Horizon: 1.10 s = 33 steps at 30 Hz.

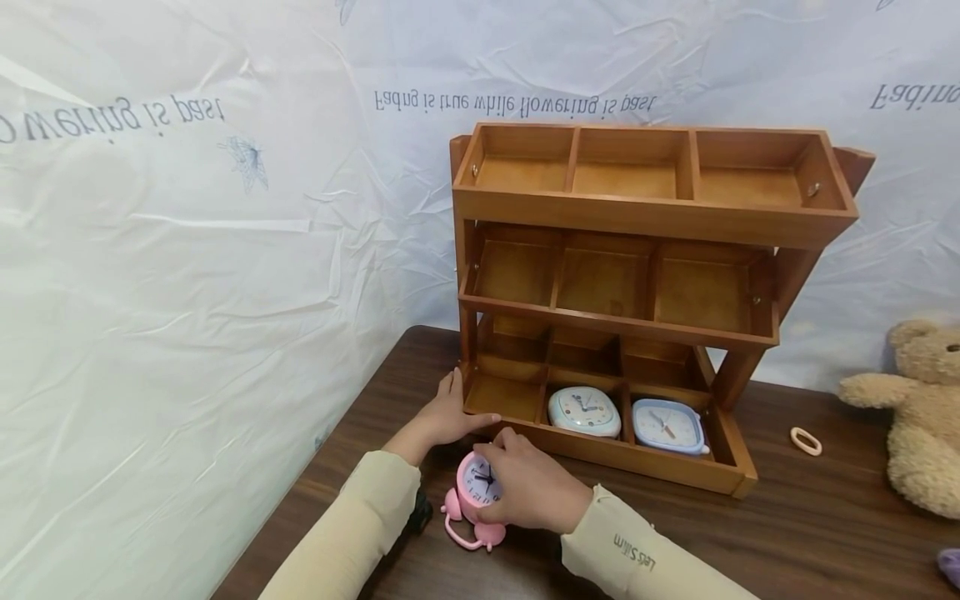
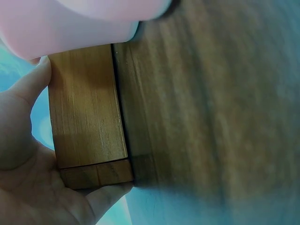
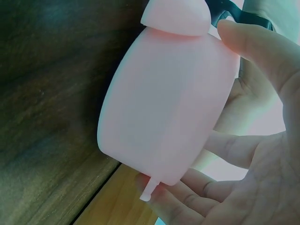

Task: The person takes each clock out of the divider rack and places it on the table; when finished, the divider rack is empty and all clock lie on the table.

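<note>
My right hand (image 1: 534, 487) grips a pink twin-bell alarm clock (image 1: 476, 483) in front of the wooden shelf's (image 1: 600, 446) lower left corner. The clock's bells and handle point toward me, and its dial faces up. Thumb and fingers span the pink body (image 3: 159, 103) in the right wrist view. My left hand (image 1: 447, 414) holds the shelf's left front corner, thumb on the front board (image 2: 86, 108) and fingers along the side. In the bottom tier, a pale oval clock (image 1: 585, 411) lies in the middle compartment and a blue clock (image 1: 667, 425) in the right one.
The shelf's upper tiers (image 1: 652, 207) overhang the bottom one. On the brown table (image 1: 780, 533), a beige ring (image 1: 806, 441) and a teddy bear (image 1: 926, 417) are at right. A purple item (image 1: 951, 565) shows at the right edge. White printed cloth (image 1: 187, 275) hangs behind.
</note>
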### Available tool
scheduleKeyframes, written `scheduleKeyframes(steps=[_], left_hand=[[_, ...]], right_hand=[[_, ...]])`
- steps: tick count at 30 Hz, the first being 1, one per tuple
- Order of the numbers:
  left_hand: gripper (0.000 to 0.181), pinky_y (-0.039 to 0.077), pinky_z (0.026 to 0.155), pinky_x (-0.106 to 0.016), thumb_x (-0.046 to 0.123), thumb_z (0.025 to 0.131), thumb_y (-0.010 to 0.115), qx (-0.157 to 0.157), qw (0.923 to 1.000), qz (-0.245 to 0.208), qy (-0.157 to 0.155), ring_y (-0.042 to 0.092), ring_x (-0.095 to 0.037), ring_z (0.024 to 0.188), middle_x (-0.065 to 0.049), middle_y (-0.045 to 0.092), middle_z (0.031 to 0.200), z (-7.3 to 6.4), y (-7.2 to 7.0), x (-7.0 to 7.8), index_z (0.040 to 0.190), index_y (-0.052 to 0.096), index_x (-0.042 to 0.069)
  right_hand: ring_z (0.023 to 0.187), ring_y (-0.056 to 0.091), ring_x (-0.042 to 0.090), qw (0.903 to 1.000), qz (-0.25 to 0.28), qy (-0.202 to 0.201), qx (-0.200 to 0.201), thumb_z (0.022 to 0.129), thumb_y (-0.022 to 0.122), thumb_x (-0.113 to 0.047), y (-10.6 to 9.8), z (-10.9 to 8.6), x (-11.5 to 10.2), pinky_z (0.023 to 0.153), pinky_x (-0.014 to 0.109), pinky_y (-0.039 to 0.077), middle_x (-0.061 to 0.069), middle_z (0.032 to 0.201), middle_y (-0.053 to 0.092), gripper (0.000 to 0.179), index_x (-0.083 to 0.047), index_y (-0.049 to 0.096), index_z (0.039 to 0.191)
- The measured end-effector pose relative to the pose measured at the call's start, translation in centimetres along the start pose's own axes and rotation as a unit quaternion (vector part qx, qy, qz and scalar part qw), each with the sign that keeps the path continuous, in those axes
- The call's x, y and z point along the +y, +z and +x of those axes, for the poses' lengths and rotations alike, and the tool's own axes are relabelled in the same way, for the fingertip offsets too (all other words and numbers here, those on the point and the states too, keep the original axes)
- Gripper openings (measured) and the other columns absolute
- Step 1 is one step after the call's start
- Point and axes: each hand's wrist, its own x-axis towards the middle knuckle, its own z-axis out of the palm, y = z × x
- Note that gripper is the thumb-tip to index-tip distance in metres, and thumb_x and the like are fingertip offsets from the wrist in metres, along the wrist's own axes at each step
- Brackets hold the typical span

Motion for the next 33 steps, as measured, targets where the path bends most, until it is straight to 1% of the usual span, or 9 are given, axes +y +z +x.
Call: scheduleKeyframes(steps=[7, 15, 19, 22, 25, 27, 29, 33], left_hand=[[0.115, 0.037, 0.108, -0.056, 0.058, 0.085, 0.069, 0.002, 1.0, 0.0, -0.001, 0.034, -0.045, 0.14, -0.025, 0.007, 0.163, 0.1, 0.2, 0.0, 0.157, 0.002, -0.002], [0.115, 0.037, 0.108, -0.055, 0.058, 0.085, 0.069, 0.004, 1.0, 0.004, -0.001, 0.035, -0.045, 0.14, -0.024, 0.008, 0.163, 0.1, 0.2, 0.0, 0.157, 0.002, -0.002], [0.116, 0.038, 0.107, -0.055, 0.058, 0.085, 0.069, 0.005, 1.0, 0.007, 0.0, 0.036, -0.045, 0.139, -0.025, 0.008, 0.162, 0.3, 0.2, -0.1, 0.157, 0.002, -0.002], [0.116, 0.038, 0.108, -0.056, 0.058, 0.085, 0.069, 0.005, 1.0, 0.008, 0.001, 0.036, -0.045, 0.139, -0.025, 0.008, 0.162, 0.3, 0.3, -0.1, 0.157, 0.002, -0.002], [0.115, 0.038, 0.108, -0.055, 0.058, 0.086, 0.069, 0.006, 0.9999, 0.008, 0.004, 0.036, -0.045, 0.139, -0.025, 0.008, 0.162, 0.4, 0.3, -0.2, 0.157, 0.002, -0.003], [0.115, 0.038, 0.108, -0.055, 0.058, 0.086, 0.069, 0.005, 0.9999, 0.008, 0.005, 0.036, -0.044, 0.139, -0.025, 0.008, 0.162, 0.5, 0.4, -0.3, 0.157, 0.002, -0.003], [0.115, 0.038, 0.107, -0.055, 0.057, 0.086, 0.069, 0.003, 1.0, 0.007, 0.004, 0.036, -0.044, 0.139, -0.025, 0.008, 0.162, 0.5, 0.3, -0.3, 0.157, 0.001, -0.003], [0.112, 0.038, 0.108, -0.054, 0.055, 0.087, 0.068, 0.002, 1.0, 0.009, 0.001, 0.037, -0.043, 0.139, -0.024, 0.008, 0.162, 0.4, 0.2, -0.3, 0.157, 0.002, -0.003]], right_hand=[[0.091, 0.052, 0.015, 1.0, -0.009, 0.0, 0.002, 0.075, 0.081, -0.047, 0.3, 0.0, 0.1, 0.073, 0.029, 0.05, 0.005, 0.107, 0.053, 0.073, -0.006, 0.061, 0.132], [0.094, 0.053, 0.015, 1.0, -0.009, 0.003, -0.002, 0.074, 0.083, -0.046, 0.4, -0.1, 0.1, 0.077, 0.031, 0.051, 0.005, 0.11, 0.053, 0.076, -0.006, 0.06, 0.135], [0.097, 0.053, 0.017, 0.9999, -0.01, 0.0, 0.005, 0.073, 0.084, -0.047, 0.4, -0.2, 0.1, 0.076, 0.03, 0.05, 0.006, 0.113, 0.054, 0.079, -0.01, 0.058, 0.138], [0.103, 0.054, 0.021, 0.9997, -0.021, -0.001, 0.015, 0.072, 0.082, -0.052, 0.2, -0.3, 0.1, 0.077, 0.034, 0.051, 0.008, 0.119, 0.054, 0.082, -0.016, 0.056, 0.141], [0.116, 0.054, 0.027, 0.9991, -0.033, 0.0, 0.027, 0.077, 0.076, -0.059, -0.1, -0.4, 0.3, 0.087, 0.043, 0.051, 0.012, 0.131, 0.054, 0.08, -0.02, 0.054, 0.143], [0.119, 0.054, 0.029, 0.9987, -0.036, 0.005, 0.036, 0.082, 0.071, -0.062, -0.5, -0.4, 0.5, 0.091, 0.048, 0.05, 0.012, 0.133, 0.054, 0.076, -0.022, 0.054, 0.143], [0.118, 0.055, 0.03, 0.9981, -0.041, 0.007, 0.045, 0.086, 0.066, -0.062, -0.9, -0.4, 0.7, 0.092, 0.05, 0.049, 0.012, 0.131, 0.055, 0.071, -0.022, 0.053, 0.144], [0.11, 0.057, 0.027, 0.9971, -0.04, 0.011, 0.064, 0.09, 0.063, -0.059, -1.6, -0.2, 1.4, 0.087, 0.049, 0.051, 0.008, 0.121, 0.058, 0.062, -0.024, 0.055, 0.141]])
